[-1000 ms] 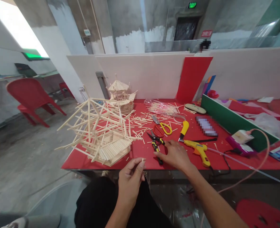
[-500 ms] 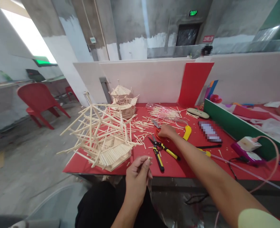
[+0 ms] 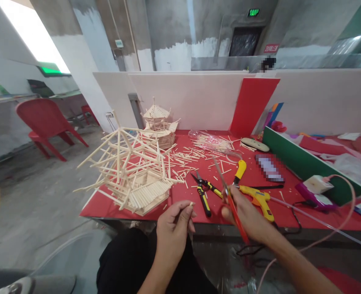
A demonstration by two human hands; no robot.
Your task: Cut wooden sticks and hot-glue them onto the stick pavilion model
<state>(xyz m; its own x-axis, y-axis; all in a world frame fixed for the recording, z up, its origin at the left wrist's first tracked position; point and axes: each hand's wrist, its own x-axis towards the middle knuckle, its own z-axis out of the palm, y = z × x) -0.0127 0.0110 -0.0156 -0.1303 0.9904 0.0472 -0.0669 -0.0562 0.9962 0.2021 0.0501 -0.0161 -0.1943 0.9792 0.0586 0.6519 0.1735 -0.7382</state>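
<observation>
My left hand [image 3: 172, 228] is closed in a pinch on a short wooden stick [image 3: 191, 203], held just in front of the red table [image 3: 180, 196]. My right hand [image 3: 248, 218] grips red-handled scissors [image 3: 228, 192], blades pointing up and away over the table edge. Black-and-yellow pliers [image 3: 203, 190] lie on the table between my two hands. A large open model built of sticks [image 3: 131, 171] stands at the table's left end, with a smaller stick pagoda [image 3: 159, 122] behind it.
Loose sticks [image 3: 189, 157] litter the table middle. A yellow glue gun [image 3: 258, 196] and a yellow-handled knife [image 3: 239, 169] lie right of the pliers. A green board [image 3: 303, 163], white partition and red panel [image 3: 250, 102] bound the back. A red chair [image 3: 42, 120] stands at left.
My right hand reached forward to the scissors on the table, picked them up and drew them back to the table edge. My left hand kept its pinch on the stick.
</observation>
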